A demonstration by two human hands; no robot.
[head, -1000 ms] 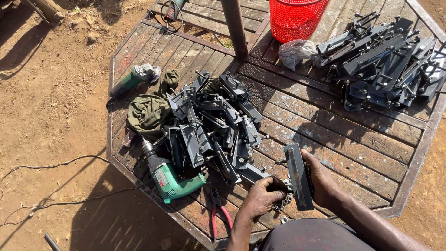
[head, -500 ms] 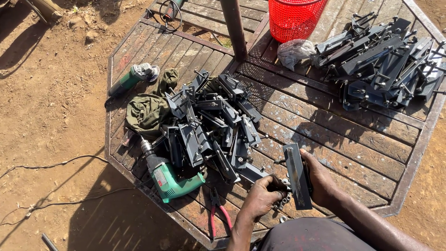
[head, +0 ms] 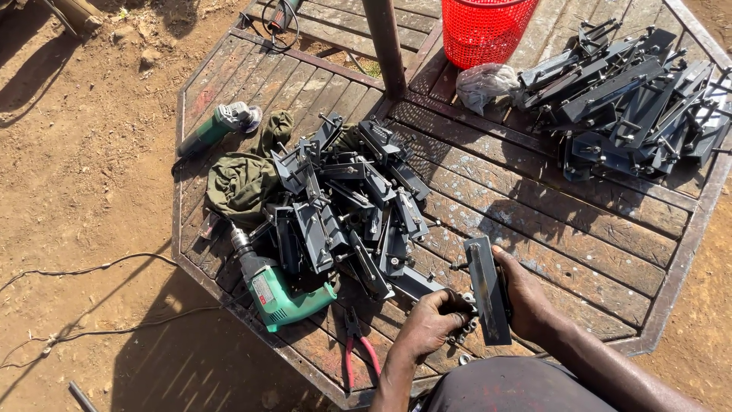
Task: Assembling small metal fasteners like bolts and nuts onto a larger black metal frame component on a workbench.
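Both hands grip one dark metal bracket at the near edge of the slatted wooden bench: the right hand clasps its long flat side, and the left hand is clenched at its lower end around small fittings I cannot make out. It is a narrow grey-black bar standing on edge. Just beside it lies a heap of like brackets, with a green drill and red-handled pliers.

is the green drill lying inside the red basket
No, the green drill lies on the wooden table near its front edge, far from the red basket at the back.
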